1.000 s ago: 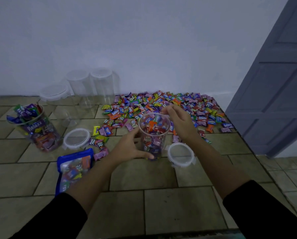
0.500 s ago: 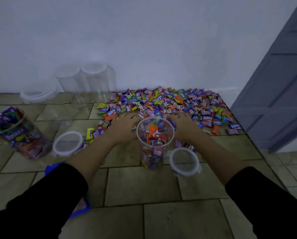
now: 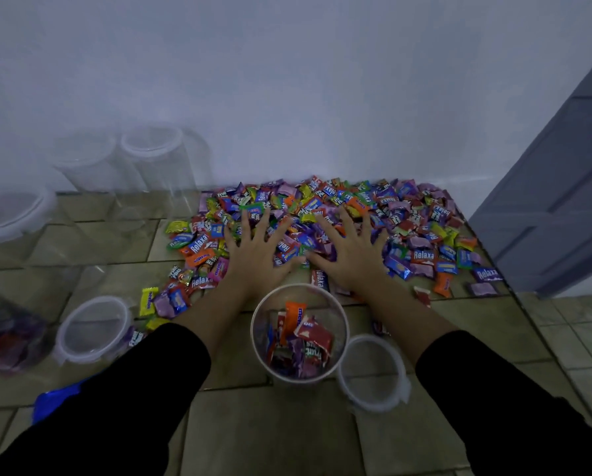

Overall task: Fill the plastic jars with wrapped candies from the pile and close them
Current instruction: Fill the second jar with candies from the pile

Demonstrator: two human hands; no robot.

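Observation:
A big pile of wrapped candies (image 3: 408,221) covers the tiled floor against the white wall. My left hand (image 3: 257,252) and my right hand (image 3: 349,252) lie flat on the near part of the pile, fingers spread, thumbs nearly touching. Just in front of them stands an open clear plastic jar (image 3: 335,310), partly filled with candies. Its clear lid (image 3: 373,372) lies on the floor to its right. A second lid (image 3: 94,329) lies to the left. A jar full of candies (image 3: 9,338) sits blurred at the far left edge.
Three clear lidded jars, all without candies, stand at the back left: two by the wall (image 3: 157,156) (image 3: 88,159) and one at the left edge (image 3: 9,214). A blue candy bag (image 3: 57,400) lies under my left sleeve. A grey door (image 3: 562,201) stands at the right.
My left hand let go of the jar and my right hand left its rim; both reached forward and spread flat on the candy pile. The view tilted down and shifted right.

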